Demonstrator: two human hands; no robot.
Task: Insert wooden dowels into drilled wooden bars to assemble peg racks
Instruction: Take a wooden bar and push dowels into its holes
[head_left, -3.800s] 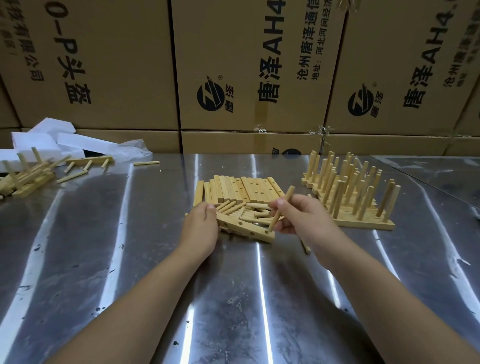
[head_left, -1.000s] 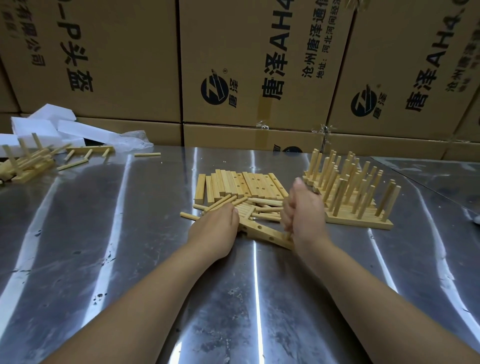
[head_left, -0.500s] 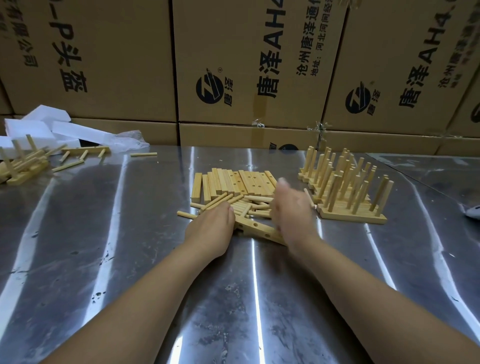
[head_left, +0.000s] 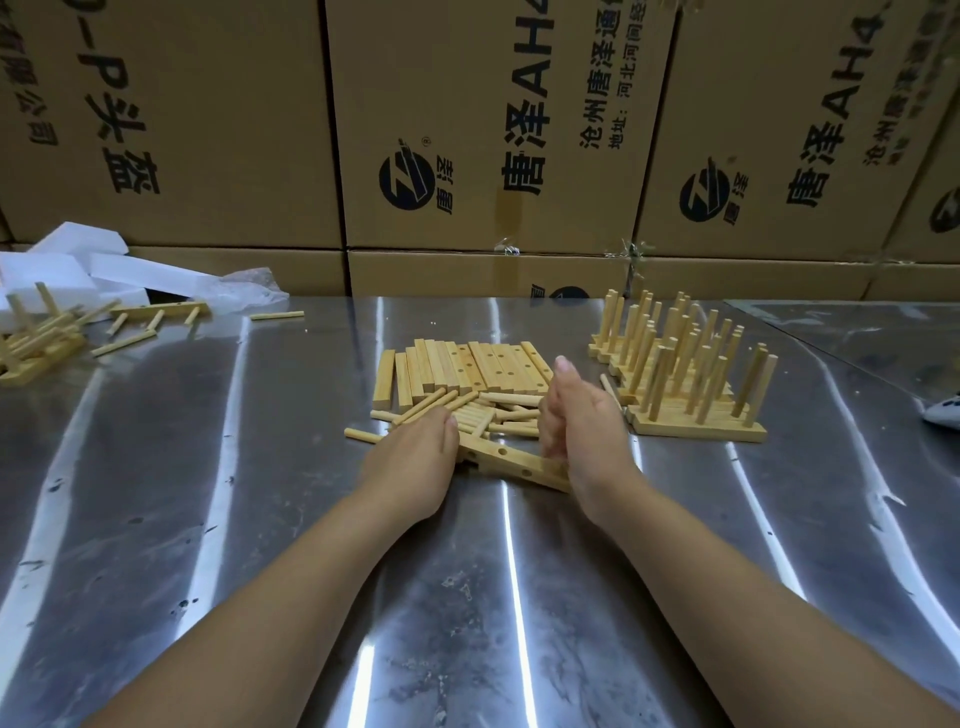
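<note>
From the head camera, a steel desk (head_left: 260, 519) ran in front of a wall of printed cardboard boxes (head_left: 208, 130). Near the desk's middle a drilled bar (head_left: 514, 462) lay slanted, with open holes showing along its top face. The left hand (head_left: 415, 457) held the bar's left end, palm down, its fingers bent down out of sight over the wood. The right hand (head_left: 576, 431) stood on edge at the bar's right end, blurred, its fingers stretched up and away and gripping nothing that showed.

Just behind both hands lay a heap of loose dowels (head_left: 493, 415), and behind that a row of bare bars (head_left: 467, 369) set side by side. One stray dowel (head_left: 363, 435) lay just left of the left hand. To the right stood the finished peg racks (head_left: 685, 384), packed close, their pegs upright or leaning a little.

At the far left edge sat more racks (head_left: 36, 343) in a loose heap, with a partly pegged bar (head_left: 161, 312) and a single dowel (head_left: 278, 315) beside them. White foam blocks (head_left: 78, 260) and crumpled plastic wrap (head_left: 249, 291) lay against the boxes.
</note>
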